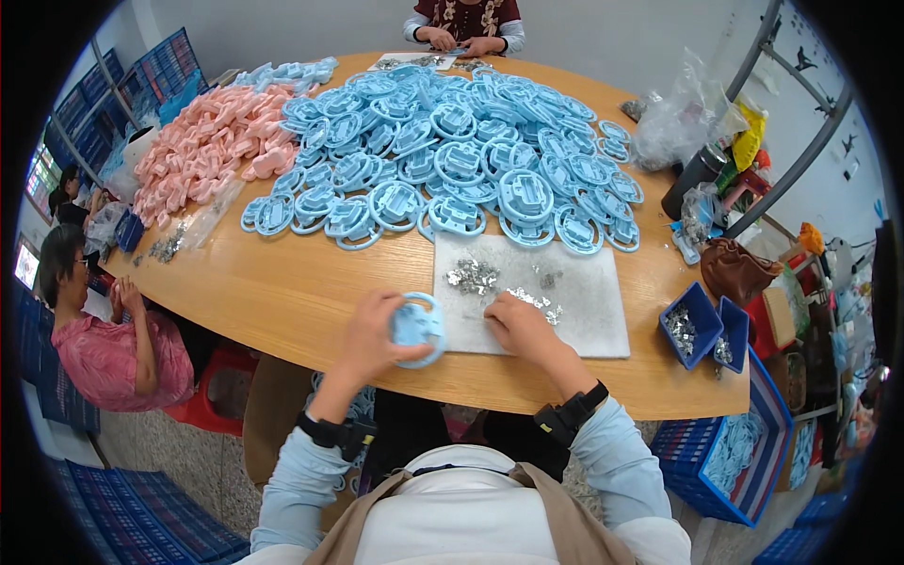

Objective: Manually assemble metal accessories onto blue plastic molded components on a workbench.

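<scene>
My left hand [373, 335] grips a round light-blue plastic part [420, 326] with a raised frame inside its ring, held upright just above the table left of a white mat [593, 325]. On that mat, my right hand [520, 325] is closed, its fingertips pressed together beside small silver metal pieces [532, 299]. Whatever those fingertips pinch is too small to make out. A second cluster of metal pieces [473, 276] lies farther back on the mat.
A big heap of light-blue round parts [459, 160] spreads behind the mat, with pink plastic parts [221, 141] to its left. Blue bins [690, 325] of metal pieces stand at right, above a blue crate [725, 461]. One person [122, 330] sits at left; another [466, 28] works across the table [235, 273].
</scene>
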### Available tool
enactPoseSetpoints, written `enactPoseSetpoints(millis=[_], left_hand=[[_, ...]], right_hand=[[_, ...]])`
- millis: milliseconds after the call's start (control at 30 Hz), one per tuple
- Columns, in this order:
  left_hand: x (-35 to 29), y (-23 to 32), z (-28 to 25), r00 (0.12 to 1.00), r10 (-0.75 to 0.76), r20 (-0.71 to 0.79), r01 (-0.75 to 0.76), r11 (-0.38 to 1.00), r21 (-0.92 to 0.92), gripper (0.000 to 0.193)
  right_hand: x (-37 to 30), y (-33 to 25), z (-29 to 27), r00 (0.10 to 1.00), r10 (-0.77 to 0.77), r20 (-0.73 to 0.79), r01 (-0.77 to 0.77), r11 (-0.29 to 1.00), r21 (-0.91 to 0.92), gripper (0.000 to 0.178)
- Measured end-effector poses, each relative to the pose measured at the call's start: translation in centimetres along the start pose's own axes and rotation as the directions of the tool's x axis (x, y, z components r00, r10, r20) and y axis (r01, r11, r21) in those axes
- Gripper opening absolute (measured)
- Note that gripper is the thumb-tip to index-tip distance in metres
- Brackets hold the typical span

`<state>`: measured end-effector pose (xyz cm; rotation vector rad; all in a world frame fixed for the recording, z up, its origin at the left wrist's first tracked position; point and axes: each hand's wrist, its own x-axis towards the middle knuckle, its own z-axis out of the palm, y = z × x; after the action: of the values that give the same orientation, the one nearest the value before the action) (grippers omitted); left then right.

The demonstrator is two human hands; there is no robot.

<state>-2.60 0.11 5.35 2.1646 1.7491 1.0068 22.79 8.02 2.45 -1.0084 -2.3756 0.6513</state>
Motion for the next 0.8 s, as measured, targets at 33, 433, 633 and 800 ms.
enactPoseSetpoints(millis=[33, 433, 633, 800], left_hand=[[0.2, 1.2, 1.1, 0.998, 0.044, 0.048, -0.043, 0.999, -0.013, 0.066], [-0.3, 2.4, 6.0, 0.993, 0.053, 0.105, -0.021, 0.958, -0.286, 0.086], [-1.0, 2.2, 6.3, 0.997, 0.064, 0.045, -0.051, 0.966, -0.255, 0.076], [-1.6, 2.2, 6.5, 0.997, 0.076, -0.009, -0.076, 0.970, -0.229, 0.070]], right_hand=[[0.4, -0.1, -0.2, 0.998, 0.031, -0.058, -0.026, 0.996, 0.088, 0.009], [1.4, -1.6, -0.2, 0.987, 0.140, 0.083, -0.161, 0.927, 0.340, 0.008], [2.0, -2.1, 0.6, 0.999, 0.011, 0.040, -0.013, 1.000, 0.029, 0.008], [1.4, -3.0, 1.2, 0.999, 0.018, -0.035, -0.018, 1.000, 0.000, 0.009]])
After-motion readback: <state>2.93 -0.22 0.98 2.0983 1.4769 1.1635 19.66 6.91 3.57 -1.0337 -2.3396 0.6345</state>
